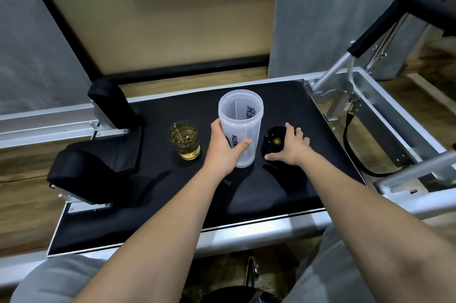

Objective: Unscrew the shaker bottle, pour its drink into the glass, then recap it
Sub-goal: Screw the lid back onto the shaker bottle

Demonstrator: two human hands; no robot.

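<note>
Two of three steps look done: the shaker bottle [240, 127] stands open and seemingly empty on the black pad [296, 179]; the glass [183, 139] to its left holds yellow drink; the left hand [223, 149] wraps the bottle, the right hand [292, 146], fingers spread, rests on the black cap [272, 142] just beside it; recapping remains.

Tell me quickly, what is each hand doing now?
Left hand: closed around the shaker bottle.
Right hand: open, fingers spread over the black lid.

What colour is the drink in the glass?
Pale yellow-gold, clear enough to see through. The head view shows it in the glass, left of the shaker bottle.
</note>
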